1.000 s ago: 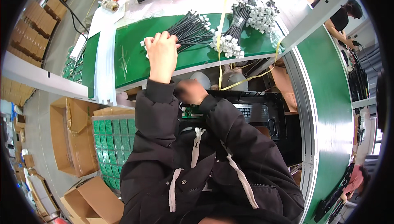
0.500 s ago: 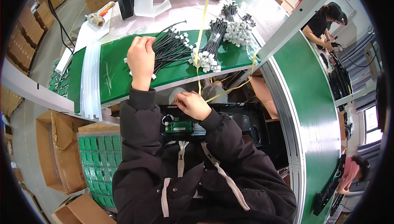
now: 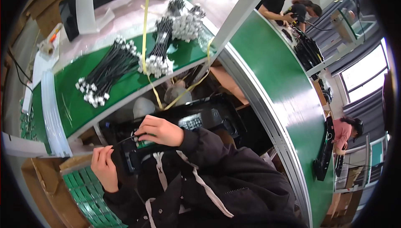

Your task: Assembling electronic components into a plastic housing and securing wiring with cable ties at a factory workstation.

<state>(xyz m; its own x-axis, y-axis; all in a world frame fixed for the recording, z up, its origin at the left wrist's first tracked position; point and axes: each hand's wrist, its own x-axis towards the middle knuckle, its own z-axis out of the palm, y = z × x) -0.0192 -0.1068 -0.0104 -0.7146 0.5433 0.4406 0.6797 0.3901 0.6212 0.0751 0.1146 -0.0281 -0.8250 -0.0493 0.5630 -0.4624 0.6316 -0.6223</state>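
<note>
A short black cable stretches between my two hands. My left hand pinches one end of it, and the fingertips of my right hand are closed at its other end, over a green circuit board. That board sits in a long black plastic housing in front of me, mostly covered by my right hand. On the green-topped bench beyond lie a loose bundle of black cables with white connectors and a tied bundle. My fingers hide both cable ends.
A yellow strap hangs down past the bench edge toward the housing. Clear plastic strips lie at the bench's left. Green boards in a tray stand lower left, beside a cardboard box. A metal post rises at right; co-workers are beyond.
My left hand has come from the cable bundle back toward me, drawing a cable with it. My right hand has closed on the cable's other end over the board. The view has turned rightward.
</note>
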